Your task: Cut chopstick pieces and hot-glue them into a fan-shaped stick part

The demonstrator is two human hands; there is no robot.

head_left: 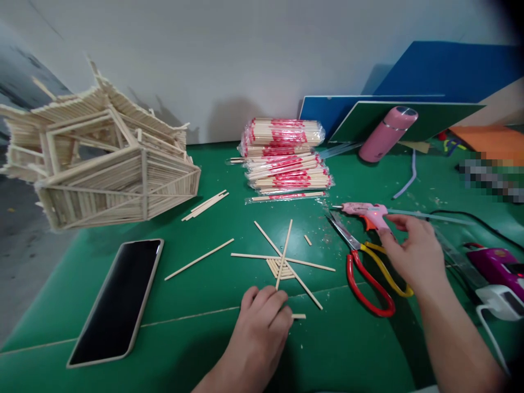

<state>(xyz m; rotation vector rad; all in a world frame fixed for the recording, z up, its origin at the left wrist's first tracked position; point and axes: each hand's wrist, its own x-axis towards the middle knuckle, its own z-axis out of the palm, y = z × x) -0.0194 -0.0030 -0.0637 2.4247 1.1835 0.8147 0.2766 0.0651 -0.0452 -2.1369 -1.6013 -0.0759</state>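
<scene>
My left hand (264, 322) is closed at the near side of several crossed wooden chopsticks (305, 263), its fingers curled by the lower end of one. A short chopstick end (299, 316) sticks out from beneath that hand; the rest is hidden. Between the crossed chopsticks lie shorter pieces (282, 269) side by side, forming a wedge. On the right, my right hand (417, 251) has thumb and fingers around the handle of a pink hot glue gun (362, 209), whose nozzle points left. Scissors (354, 245) with red and yellow handles lie just below the gun, blades partly apart.
A chopstick-built house model (123, 185) stands at left, above a phone (118, 300). Wrapped chopstick bundles (286, 158) lie by the wall. Loose chopsticks (207, 204), a pink bottle (387, 134), a black cord (483, 218) and a white plug (499, 301) are also around.
</scene>
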